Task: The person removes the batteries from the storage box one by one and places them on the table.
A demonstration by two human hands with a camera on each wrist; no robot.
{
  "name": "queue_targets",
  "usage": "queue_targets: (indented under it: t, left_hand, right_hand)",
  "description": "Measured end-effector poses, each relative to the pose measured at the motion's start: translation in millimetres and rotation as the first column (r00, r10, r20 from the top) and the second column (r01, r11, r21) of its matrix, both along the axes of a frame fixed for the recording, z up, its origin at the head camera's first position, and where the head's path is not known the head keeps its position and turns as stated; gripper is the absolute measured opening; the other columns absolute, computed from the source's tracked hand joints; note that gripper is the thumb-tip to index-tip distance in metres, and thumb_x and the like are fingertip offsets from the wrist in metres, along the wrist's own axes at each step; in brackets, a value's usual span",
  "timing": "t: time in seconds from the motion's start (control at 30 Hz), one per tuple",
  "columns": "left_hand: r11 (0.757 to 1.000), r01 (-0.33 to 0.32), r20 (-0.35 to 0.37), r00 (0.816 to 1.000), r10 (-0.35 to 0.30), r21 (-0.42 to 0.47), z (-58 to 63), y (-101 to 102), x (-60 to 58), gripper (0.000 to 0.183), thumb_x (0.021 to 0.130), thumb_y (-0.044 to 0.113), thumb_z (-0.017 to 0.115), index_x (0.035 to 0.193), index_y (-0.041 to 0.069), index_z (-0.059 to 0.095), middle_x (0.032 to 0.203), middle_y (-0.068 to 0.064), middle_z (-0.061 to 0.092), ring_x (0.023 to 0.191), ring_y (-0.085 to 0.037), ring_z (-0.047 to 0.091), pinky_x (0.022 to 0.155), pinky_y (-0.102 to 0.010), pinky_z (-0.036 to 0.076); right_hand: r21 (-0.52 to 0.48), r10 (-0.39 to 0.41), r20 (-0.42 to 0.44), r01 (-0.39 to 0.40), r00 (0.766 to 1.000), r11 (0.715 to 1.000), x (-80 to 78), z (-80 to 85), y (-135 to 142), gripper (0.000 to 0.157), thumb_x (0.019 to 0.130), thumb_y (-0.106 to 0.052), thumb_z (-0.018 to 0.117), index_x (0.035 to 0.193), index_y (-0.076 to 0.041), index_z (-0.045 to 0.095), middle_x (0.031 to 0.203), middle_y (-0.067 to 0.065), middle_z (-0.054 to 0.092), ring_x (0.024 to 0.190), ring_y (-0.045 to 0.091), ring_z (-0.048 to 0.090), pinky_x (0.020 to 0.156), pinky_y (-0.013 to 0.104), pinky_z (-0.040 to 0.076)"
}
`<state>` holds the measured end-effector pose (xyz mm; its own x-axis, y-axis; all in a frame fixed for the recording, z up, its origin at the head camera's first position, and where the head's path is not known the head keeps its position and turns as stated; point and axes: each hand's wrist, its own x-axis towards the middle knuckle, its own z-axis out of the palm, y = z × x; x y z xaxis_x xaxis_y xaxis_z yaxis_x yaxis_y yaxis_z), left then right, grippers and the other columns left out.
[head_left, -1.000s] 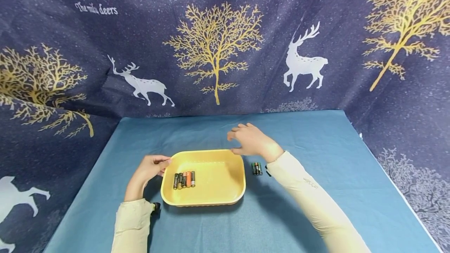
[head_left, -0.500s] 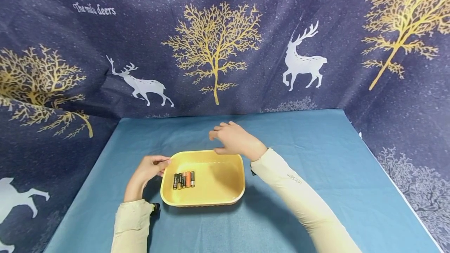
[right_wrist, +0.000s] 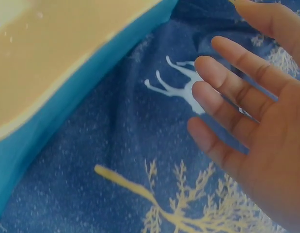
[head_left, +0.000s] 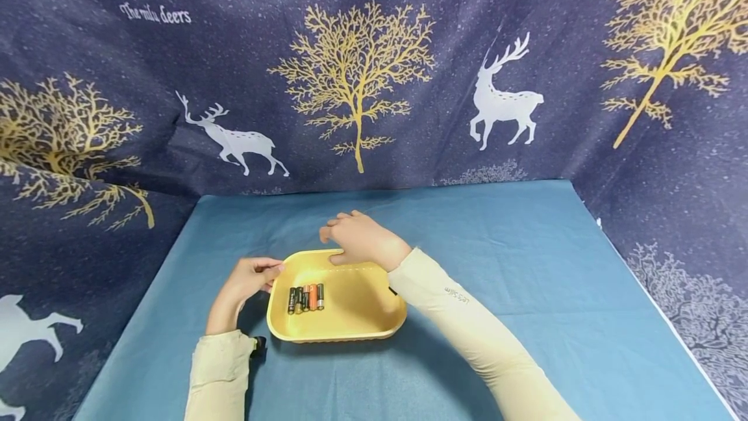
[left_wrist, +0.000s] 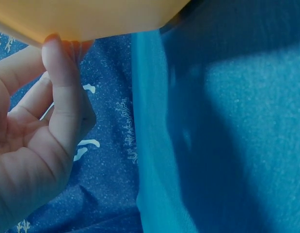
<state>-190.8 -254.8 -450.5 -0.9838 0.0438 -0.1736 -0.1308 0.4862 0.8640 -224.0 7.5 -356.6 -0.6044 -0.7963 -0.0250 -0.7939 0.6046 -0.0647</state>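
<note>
A yellow plastic basin (head_left: 362,317) stands on the blue cloth in the head view. Several AA-looking batteries (head_left: 306,299), mostly black with one orange, lie side by side in its left part. At its upper left corner my left hand (head_left: 245,281) pinches the rim between thumb and fingers; the left wrist view shows the thumb (left_wrist: 62,87) against the basin's edge. Over the far rim hovers my right hand (head_left: 362,239), empty, its fingers spread and slightly bent. From the right wrist, these fingers (right_wrist: 227,102) appear apart from the basin.
The blue tablecloth (head_left: 526,265) extends around the basin. A dark curtain (head_left: 409,148) with deer and gold trees hangs behind the table. The right sleeve (head_left: 467,323) crosses the basin's right end and covers the cloth just beyond it.
My right hand has moved left, from the basin's upper right corner to over the far rim's middle. The sleeve now hides the small green-and-black battery group right of the basin. My left hand stays put.
</note>
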Motion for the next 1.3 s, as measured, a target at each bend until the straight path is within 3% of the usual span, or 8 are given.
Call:
queue_targets:
  t: [0.37, 0.73, 1.0, 1.3]
  left_hand:
    - [1.000, -0.008, 0.008, 1.000, 0.007, 0.001, -1.9, 0, -0.6, 0.031, 0.094, 0.009, 0.062, 0.115, -0.013, 0.063, 0.079, -0.009, 0.068, 0.062, -0.015, 0.062, 0.059, -0.030, 0.057]
    - [1.000, 0.005, -0.015, 1.000, -0.004, 0.013, -3.3, -1, -1.0, 0.031, 0.094, 0.009, 0.062, 0.114, -0.015, 0.063, 0.079, -0.010, 0.069, 0.061, -0.015, 0.063, 0.058, -0.031, 0.057]
    - [1.000, 0.004, -0.014, 1.000, -0.003, 0.023, -4.4, 0, -1.1, 0.030, 0.094, 0.008, 0.062, 0.113, -0.015, 0.063, 0.081, -0.010, 0.069, 0.061, -0.014, 0.063, 0.058, -0.030, 0.057]
    - [1.000, -0.002, -0.008, 1.000, 0.003, 0.029, -4.3, -1, -0.8, 0.030, 0.094, 0.007, 0.061, 0.114, -0.015, 0.062, 0.082, -0.010, 0.069, 0.061, -0.014, 0.063, 0.058, -0.030, 0.057]
  right_hand:
    - [0.110, -0.004, 0.000, 0.004, 1.000, 0.994, 8.6, -23.1, -28, 0.035, 0.087, -0.039, 0.069, 0.116, -0.019, 0.066, 0.108, -0.009, 0.063, 0.102, 0.013, 0.055, 0.087, 0.032, 0.043]
    - [0.186, -0.013, 0.043, 0.005, 0.999, 0.983, 5.6, -42.2, -46, 0.036, 0.086, -0.044, 0.070, 0.113, -0.021, 0.066, 0.102, -0.010, 0.064, 0.101, 0.013, 0.056, 0.088, 0.032, 0.045]
    - [0.212, -0.040, 0.126, 0.012, 0.991, 0.977, 4.8, -52.9, -57, 0.034, 0.085, -0.043, 0.073, 0.107, -0.018, 0.065, 0.091, -0.011, 0.061, 0.087, 0.011, 0.057, 0.076, 0.029, 0.047]
    - [0.268, -0.016, 0.095, -0.010, 0.995, 0.963, 6.7, -64.9, -67, 0.033, 0.081, -0.048, 0.074, 0.090, -0.019, 0.060, 0.077, -0.008, 0.055, 0.076, 0.009, 0.054, 0.072, 0.026, 0.049]
